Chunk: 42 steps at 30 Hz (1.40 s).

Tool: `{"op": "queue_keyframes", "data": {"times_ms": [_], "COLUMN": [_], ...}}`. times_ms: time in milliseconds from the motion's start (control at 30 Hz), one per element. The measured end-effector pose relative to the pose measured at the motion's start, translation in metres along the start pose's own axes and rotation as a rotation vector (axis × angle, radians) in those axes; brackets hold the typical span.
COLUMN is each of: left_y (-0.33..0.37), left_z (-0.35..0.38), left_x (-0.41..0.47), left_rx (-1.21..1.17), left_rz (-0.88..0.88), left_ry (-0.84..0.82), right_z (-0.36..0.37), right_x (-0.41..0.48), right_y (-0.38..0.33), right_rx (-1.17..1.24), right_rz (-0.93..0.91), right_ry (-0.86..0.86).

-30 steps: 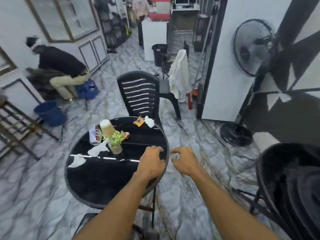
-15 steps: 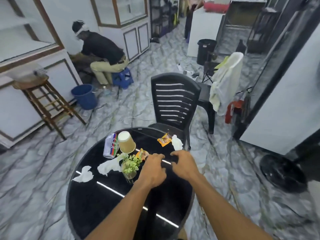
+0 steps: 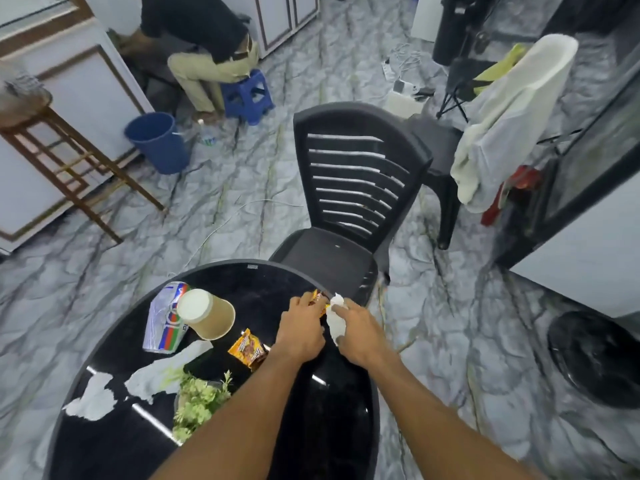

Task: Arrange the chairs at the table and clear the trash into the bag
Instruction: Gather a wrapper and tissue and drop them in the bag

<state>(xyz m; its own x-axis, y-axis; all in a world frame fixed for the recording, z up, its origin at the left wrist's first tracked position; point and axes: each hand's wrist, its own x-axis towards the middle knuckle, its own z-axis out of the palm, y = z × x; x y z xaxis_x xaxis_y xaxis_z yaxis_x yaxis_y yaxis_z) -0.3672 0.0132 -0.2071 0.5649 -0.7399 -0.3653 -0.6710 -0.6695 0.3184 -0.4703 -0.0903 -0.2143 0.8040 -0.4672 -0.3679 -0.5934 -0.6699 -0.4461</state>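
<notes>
A round black table (image 3: 263, 278) carries trash: a crushed can (image 3: 162, 322), a tipped paper cup (image 3: 207, 318), an orange snack wrapper (image 3: 247, 348), and two torn white tissues (image 3: 166, 370) (image 3: 91, 400). At the table's far right edge my left hand (image 3: 301, 332) pinches a second orange wrapper (image 3: 317, 296). Beside it my right hand (image 3: 360, 332) closes around a crumpled white tissue (image 3: 335, 317). A black slatted plastic chair (image 3: 353, 188) stands tucked against the far side of the table.
A small potted plant (image 3: 197, 403) sits on the table near my left forearm. A person crouches on a blue stool (image 3: 246, 95) at the back left, beside a blue bucket (image 3: 157, 142) and a wooden stool (image 3: 69, 161). A cloth-draped chair (image 3: 512, 112) and a fan base (image 3: 599, 362) stand to the right.
The view has swung left and come closer to the table. Both hands have reached forward to its far right edge and closed on the wrapper and the tissue there.
</notes>
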Motion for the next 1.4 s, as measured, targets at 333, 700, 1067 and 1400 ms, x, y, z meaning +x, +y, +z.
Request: {"op": "queue_keyframes", "data": {"times_ms": [333, 700, 1067, 1400], "left_y": [-0.005, 0.006, 0.078, 0.217], "left_z": [0.023, 0.009, 0.021, 0.127], "left_x": [-0.019, -0.132, -0.301, -0.461], "left_rx": [-0.041, 0.054, 0.023, -0.034], "left_rz": [-0.075, 0.163, 0.612, 1.075], "left_ry": [0.056, 0.248, 0.326, 0.082], "right_z": [0.008, 0.008, 0.036, 0.085], "right_x": [-0.017, -0.151, -0.379, -0.634], "right_y": [-0.001, -0.041, -0.050, 0.010], "right_rx": [0.181, 0.253, 0.293, 0.335], "right_rz": [0.107, 0.202, 0.455, 0.886], "right_ry": [0.061, 0.305, 0.619, 0.848]}}
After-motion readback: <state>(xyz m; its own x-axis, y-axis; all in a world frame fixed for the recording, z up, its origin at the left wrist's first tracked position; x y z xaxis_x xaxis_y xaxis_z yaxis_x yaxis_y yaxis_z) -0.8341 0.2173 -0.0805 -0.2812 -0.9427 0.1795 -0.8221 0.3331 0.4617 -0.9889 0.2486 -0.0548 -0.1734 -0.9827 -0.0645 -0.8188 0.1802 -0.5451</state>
